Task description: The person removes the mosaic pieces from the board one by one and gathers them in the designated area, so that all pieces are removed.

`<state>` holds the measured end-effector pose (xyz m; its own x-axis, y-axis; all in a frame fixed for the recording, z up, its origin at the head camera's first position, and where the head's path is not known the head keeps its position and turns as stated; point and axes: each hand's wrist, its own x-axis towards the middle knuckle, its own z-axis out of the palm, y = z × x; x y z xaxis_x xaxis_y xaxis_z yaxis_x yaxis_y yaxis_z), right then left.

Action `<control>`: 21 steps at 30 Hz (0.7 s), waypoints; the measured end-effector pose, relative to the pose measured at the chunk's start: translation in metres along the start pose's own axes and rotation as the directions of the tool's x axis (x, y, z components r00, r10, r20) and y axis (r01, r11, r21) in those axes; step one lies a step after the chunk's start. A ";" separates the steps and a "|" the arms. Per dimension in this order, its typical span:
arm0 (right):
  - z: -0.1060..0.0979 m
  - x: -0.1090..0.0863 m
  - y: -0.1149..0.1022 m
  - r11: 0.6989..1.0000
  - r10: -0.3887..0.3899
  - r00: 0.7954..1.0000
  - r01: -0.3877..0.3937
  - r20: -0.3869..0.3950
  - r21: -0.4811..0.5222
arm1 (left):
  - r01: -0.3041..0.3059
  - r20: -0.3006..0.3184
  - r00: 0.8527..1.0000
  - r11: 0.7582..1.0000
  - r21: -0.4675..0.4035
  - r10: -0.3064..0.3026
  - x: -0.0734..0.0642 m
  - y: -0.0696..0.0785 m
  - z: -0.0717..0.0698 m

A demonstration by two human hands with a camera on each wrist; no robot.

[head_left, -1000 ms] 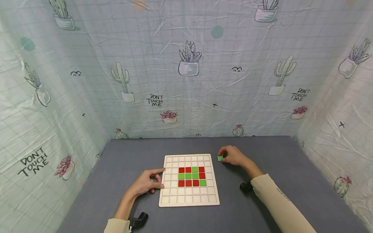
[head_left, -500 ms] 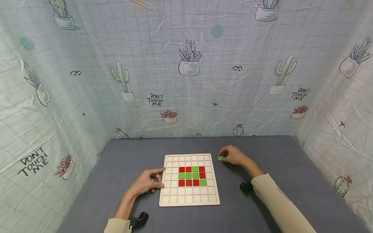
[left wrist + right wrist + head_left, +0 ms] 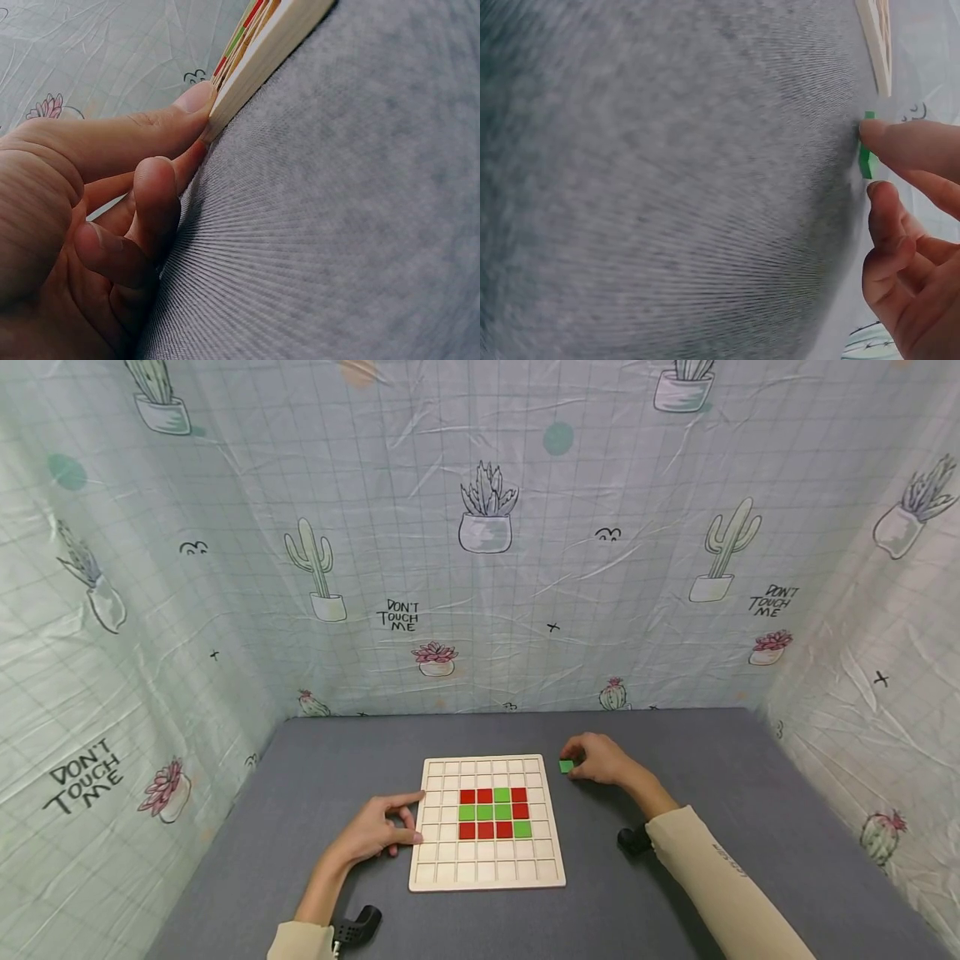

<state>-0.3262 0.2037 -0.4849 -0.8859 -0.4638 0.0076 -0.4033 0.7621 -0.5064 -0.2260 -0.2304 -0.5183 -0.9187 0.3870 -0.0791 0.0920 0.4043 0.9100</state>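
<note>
A pale wooden grid board [image 3: 510, 865] lies on the grey table, with red tiles [image 3: 486, 831] and green tiles [image 3: 484, 812] set in three rows of its cells. Along its left edge, the thumb and index finger of my left hand [image 3: 372, 829] touch the wood, spread apart; in the left wrist view the other fingers [image 3: 154, 187] bend beside the edge. Right of the board's far corner, my right hand [image 3: 602, 760] holds a small green tile [image 3: 566, 767] between thumb and fingers at the tabletop. The right wrist view shows the thumb against this green tile [image 3: 866, 161], partly covering it.
The grey tabletop [image 3: 337, 752] extends around the board. A cloth with printed cacti [image 3: 486, 593] hangs behind and at both sides. Black wrist devices are at the left wrist [image 3: 358, 927] and right wrist [image 3: 634, 841].
</note>
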 end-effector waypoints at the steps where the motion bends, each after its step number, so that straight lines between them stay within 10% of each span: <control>1: -0.001 0.000 -0.001 1.000 0.002 1.000 -0.002 -0.004 -0.012 | 0.002 0.000 1.000 1.000 -0.001 -0.002 0.000 0.000 0.000; 21: 0.027 0.024 -0.071 0.984 -0.140 0.990 0.138 0.010 0.116 | -0.001 -0.001 1.000 1.000 0.004 0.001 -0.001 0.000 0.000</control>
<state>-0.3123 0.1259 -0.4722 -0.8183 -0.5705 0.0698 -0.4924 0.6331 -0.5973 -0.2250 -0.2312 -0.5185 -0.9192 0.3861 -0.0779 0.0941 0.4072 0.9085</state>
